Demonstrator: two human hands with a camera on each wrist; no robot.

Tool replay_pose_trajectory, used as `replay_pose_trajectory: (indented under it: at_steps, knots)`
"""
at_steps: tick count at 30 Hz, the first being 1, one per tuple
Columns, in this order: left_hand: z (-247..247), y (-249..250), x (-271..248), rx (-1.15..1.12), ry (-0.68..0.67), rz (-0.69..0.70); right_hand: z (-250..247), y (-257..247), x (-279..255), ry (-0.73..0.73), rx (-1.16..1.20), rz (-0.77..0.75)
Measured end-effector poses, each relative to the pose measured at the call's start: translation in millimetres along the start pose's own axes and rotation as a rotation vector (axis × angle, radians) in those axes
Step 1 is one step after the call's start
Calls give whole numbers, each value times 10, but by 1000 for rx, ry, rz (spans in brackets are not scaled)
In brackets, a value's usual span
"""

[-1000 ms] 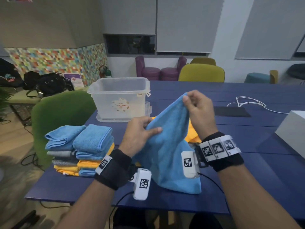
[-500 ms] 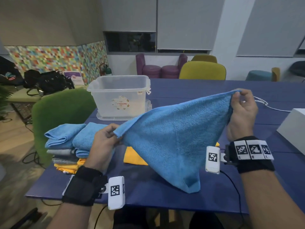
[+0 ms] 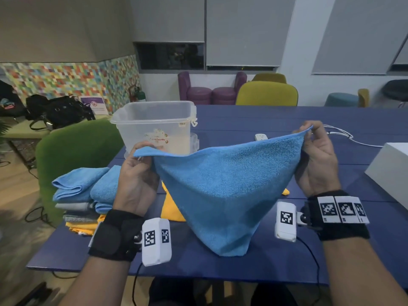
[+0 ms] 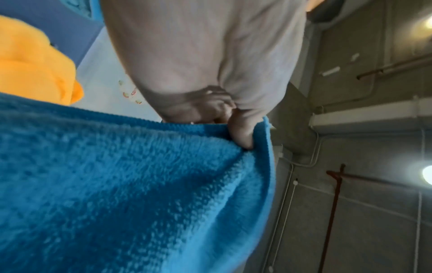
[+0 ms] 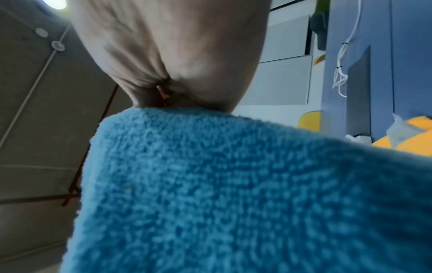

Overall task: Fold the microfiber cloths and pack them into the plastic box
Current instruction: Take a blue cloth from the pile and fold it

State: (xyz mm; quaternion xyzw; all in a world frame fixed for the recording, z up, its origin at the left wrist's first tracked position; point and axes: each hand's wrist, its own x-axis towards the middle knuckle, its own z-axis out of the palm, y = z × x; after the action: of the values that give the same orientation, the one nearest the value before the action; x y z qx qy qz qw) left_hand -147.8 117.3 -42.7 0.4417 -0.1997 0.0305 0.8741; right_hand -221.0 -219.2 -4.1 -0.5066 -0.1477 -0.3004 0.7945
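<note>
Blue cloth (image 3: pixel 220 191) pinched between hands (image 3: pixel 225 164)

A long dark-blue desk (image 3: pixel 276 120) runs across the room. Behind it stand a mustard-yellow chair (image 3: pixel 267 93) and two purple armchairs (image 3: pixel 212 91); a green chair (image 3: pixel 75 151) sits at the desk's left edge. Grey roller blinds (image 3: pixel 249 29) cover the windows, with a dark strip of glass (image 3: pixel 170 56) below one. A wall of small multicoloured tiles (image 3: pixel 66 80) fills the left side, black bags (image 3: pixel 57 111) lying before it. The floor (image 3: pixel 15 217) is pale wood.
</note>
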Motion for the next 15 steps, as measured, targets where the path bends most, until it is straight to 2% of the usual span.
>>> replay_pose_trajectory:
  at_steps: [3,5,8,11,15]
  knots:
    - [58,50,-27,-135,-21,-75,-48,4,-5,-10,71,25]
    - [124,84,-48,-164,-108,-103,-72,29,-7,-56,86,53]
    - [150,70,-22,-30,-207,-116,-62,100,-11,-149,39,102]
    - [241,-15,23,112,-261,-7,48,161,-25,-266,-20,120]
    - [473,-79,74,271,-353,1,279,272,-10,-420,-123,126]
